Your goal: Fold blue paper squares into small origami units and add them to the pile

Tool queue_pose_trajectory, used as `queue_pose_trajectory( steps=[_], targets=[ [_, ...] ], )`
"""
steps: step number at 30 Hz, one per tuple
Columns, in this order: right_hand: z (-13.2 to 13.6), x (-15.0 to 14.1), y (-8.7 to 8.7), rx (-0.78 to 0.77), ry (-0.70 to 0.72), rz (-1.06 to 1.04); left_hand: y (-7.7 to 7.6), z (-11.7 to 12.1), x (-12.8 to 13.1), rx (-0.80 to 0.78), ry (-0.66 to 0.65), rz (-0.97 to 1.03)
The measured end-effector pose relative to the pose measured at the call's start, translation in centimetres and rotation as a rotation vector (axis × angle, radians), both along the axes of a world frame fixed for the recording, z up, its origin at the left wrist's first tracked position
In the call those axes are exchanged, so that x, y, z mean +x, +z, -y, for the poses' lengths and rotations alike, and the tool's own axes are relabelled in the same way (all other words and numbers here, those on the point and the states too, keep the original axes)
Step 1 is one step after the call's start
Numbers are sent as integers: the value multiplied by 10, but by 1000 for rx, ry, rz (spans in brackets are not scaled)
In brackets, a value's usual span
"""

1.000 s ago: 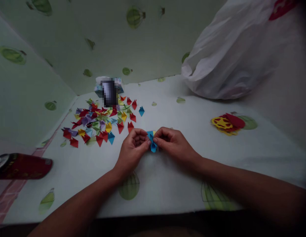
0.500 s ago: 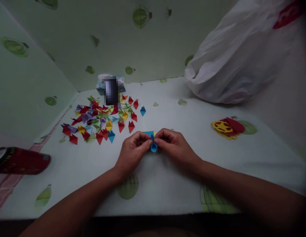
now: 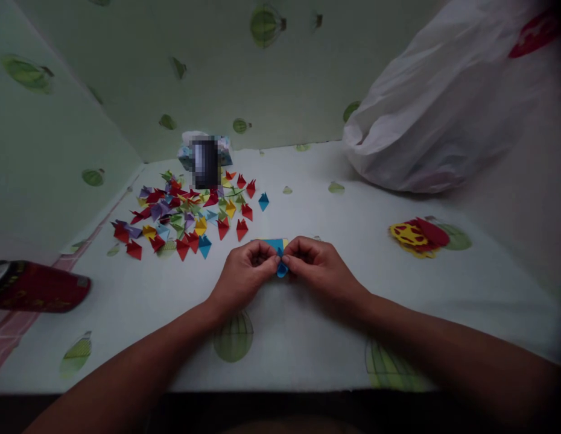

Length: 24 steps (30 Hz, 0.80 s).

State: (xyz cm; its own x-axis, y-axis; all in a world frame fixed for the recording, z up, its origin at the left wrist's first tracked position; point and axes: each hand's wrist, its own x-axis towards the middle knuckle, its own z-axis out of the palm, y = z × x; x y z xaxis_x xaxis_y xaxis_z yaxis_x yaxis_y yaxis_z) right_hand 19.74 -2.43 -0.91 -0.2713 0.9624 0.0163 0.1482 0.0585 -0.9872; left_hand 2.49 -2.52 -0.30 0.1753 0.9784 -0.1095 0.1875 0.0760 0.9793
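Observation:
A small piece of blue paper [image 3: 279, 258] is pinched between both hands just above the white patterned table [image 3: 307, 313]. My left hand [image 3: 245, 273] grips its left side with curled fingers, and my right hand [image 3: 317, 264] pinches its right side. Both hands meet at the table's middle. To the upper left lies a scattered pile of folded paper triangles [image 3: 185, 214] in red, yellow, blue, purple and green.
A large white plastic bag [image 3: 438, 102] fills the back right. A flat stack of red and yellow paper [image 3: 418, 235] lies at the right. A red can [image 3: 38, 286] lies on its side at the left edge. A small box [image 3: 206, 155] stands behind the pile.
The hands press closer over the blue paper, so less of it shows below the fingers. The view has tilted slightly; nothing else moved.

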Motion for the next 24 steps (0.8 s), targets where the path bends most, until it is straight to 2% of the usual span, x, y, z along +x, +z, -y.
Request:
queue_pose_trajectory(
  steps=[9,13,15,19,24],
  targets=[
    [-3,4,3,54,58,10,5,-4,-5,157,-66,-33],
    [-4,5,2,25,73,-5,7,-5,-7,107,-151,-20],
    [-4,5,2,-1,86,-33,6,-6,-8,86,-147,2],
    [-4,5,3,-26,122,-109,3,-8,-9,4,-89,83],
    [-3,5,2,81,165,-61,3,-10,-8,-93,-8,173]
  ],
)
